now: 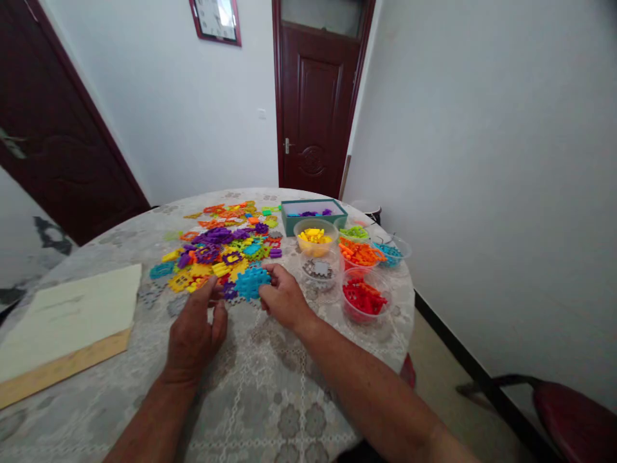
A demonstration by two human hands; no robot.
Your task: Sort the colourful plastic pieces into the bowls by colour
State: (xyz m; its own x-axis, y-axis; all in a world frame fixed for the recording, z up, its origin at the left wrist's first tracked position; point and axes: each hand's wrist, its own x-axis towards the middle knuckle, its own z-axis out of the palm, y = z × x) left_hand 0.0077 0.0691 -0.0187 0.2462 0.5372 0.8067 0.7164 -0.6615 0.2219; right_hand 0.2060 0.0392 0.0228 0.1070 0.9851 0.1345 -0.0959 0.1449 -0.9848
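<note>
A heap of colourful plastic gear pieces [212, 236] in purple, yellow, orange and other colours lies on the table in front of me. My right hand [285, 297] pinches a blue gear piece [251, 283] by its right edge, just over the near side of the heap. To its left, my left hand [196, 329] reaches to the heap's near edge, thumb and forefinger apart with nothing visible between them. Its fingertips are close to some yellow pieces [222, 269]; whether they touch is unclear. Grey gear pieces [177, 305] lie just beyond it.
Clear tubs on the right hold yellow [315, 236], grey [318, 267], green [355, 232], orange [360, 252], blue [387, 254] and red pieces [364, 296]. Behind them stands a green box [289, 225]. A cream board [80, 315] lies at left on the patterned tablecloth [270, 399].
</note>
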